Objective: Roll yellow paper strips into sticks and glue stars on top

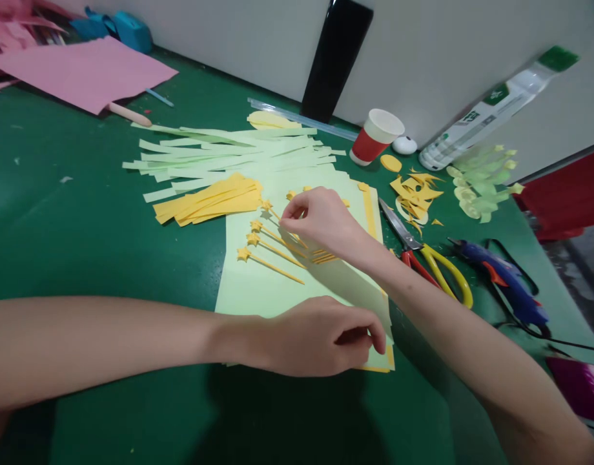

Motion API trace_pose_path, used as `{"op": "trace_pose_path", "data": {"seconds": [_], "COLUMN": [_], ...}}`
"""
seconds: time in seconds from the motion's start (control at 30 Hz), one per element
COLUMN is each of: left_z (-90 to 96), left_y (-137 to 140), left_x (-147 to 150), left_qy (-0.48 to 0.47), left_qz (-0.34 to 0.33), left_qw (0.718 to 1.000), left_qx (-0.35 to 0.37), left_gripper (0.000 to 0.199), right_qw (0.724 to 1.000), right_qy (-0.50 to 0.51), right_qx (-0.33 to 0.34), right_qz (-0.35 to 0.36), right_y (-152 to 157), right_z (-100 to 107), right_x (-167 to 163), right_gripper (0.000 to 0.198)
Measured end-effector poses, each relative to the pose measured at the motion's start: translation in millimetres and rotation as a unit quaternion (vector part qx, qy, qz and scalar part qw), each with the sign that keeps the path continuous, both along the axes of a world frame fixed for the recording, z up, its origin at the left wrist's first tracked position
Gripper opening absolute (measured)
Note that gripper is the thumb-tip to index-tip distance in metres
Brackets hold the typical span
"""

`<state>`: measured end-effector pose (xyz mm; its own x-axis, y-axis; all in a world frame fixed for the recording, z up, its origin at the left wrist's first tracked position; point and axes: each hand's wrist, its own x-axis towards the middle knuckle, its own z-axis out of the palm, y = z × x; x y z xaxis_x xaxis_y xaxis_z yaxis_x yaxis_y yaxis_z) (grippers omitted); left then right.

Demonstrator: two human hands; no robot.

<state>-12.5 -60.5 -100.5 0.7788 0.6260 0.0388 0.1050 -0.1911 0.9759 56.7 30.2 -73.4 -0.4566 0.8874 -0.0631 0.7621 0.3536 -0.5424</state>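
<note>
My right hand (323, 223) is closed in a pinch at the stem of a yellow star-topped stick (266, 205), above a pale green paper sheet (258, 300). Several more star-topped sticks (277, 266) lie on the sheet in a fanned row, stars toward the left; some are partly hidden under this hand. Nearer to me, my left hand (321, 339) rests low over the sheet's front part with its fingers curled. Whatever may lie inside those fingers is hidden. Yellow paper strips (210, 200) are stacked at the sheet's left edge, with pale green strips (229, 152) behind them.
On the right are scissors (416, 248), yellow scraps (416, 197), a blue glue gun (505, 281) and pale green paper flowers (485, 184). A red-and-white paper cup (376, 137) and a leaning white tube (491, 110) stand by the wall. Pink paper (88, 71) lies at the far left.
</note>
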Motion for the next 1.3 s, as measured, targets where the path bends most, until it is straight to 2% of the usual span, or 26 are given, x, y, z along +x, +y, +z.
{"op": "trace_pose_path", "data": {"seconds": [0.27,0.77,0.93,1.0,1.13,1.23,1.3], "left_z": [0.3,1.2,1.8,1.5,1.4,2.4,3.4], "left_y": [0.0,0.3,1.0,1.3,1.4,0.9,0.8], "left_x": [0.2,-0.1,-0.4,-0.3,0.1,0.0,-0.2], "left_qy": [-0.002,0.022,0.028,0.030,0.031,0.034,0.038], "left_qz": [0.004,-0.007,-0.010,-0.008,-0.005,-0.004,-0.004], "left_qw": [1.000,1.000,1.000,0.999,0.999,0.999,0.999], "left_qx": [0.000,-0.010,-0.009,-0.011,-0.012,-0.020,-0.022], "left_gripper": [0.019,0.019,0.020,0.019,0.019,0.020,0.021], "right_qw": [0.999,0.999,1.000,1.000,0.992,0.987,0.991], "right_qy": [-0.042,-0.033,-0.023,-0.007,0.019,0.003,-0.031], "right_qx": [-0.003,-0.010,-0.013,0.010,0.096,0.121,0.114], "right_qz": [0.009,0.016,0.007,-0.013,-0.083,-0.104,-0.062], "right_y": [-2.2,0.5,2.2,3.8,6.2,4.8,3.3], "right_z": [-0.5,0.4,12.9,25.3,47.9,48.9,40.7], "right_x": [-1.5,4.5,8.5,15.0,38.5,58.1,68.4], "right_gripper": [0.011,0.008,0.010,0.011,0.008,0.008,0.008]}}
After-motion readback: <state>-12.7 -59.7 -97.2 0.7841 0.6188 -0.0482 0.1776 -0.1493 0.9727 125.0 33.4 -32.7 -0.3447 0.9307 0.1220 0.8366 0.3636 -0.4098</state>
